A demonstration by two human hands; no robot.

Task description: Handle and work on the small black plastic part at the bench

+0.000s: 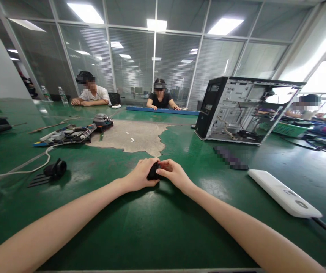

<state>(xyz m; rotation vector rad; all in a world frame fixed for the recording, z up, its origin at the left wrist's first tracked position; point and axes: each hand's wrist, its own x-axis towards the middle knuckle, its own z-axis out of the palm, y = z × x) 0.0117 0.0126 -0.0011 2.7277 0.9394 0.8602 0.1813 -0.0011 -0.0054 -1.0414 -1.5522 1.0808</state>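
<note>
At the centre of the frame both hands meet over the green table (157, 227), closed around a small black part (153, 171). The left hand (140, 176) wraps it from the left, its fingers curled over the top; the right hand (172, 173) pinches its right edge with thumb and fingertips. The part sits between the two palms, mostly hidden, just above the tabletop. To the right lies a white flat device (284, 192). An open computer case (245, 110) stands in the upper right. A circuit board (68, 134) lies at the left, with a black cylindrical piece (56, 168) below it. Two people sit at the table's far side.
</note>
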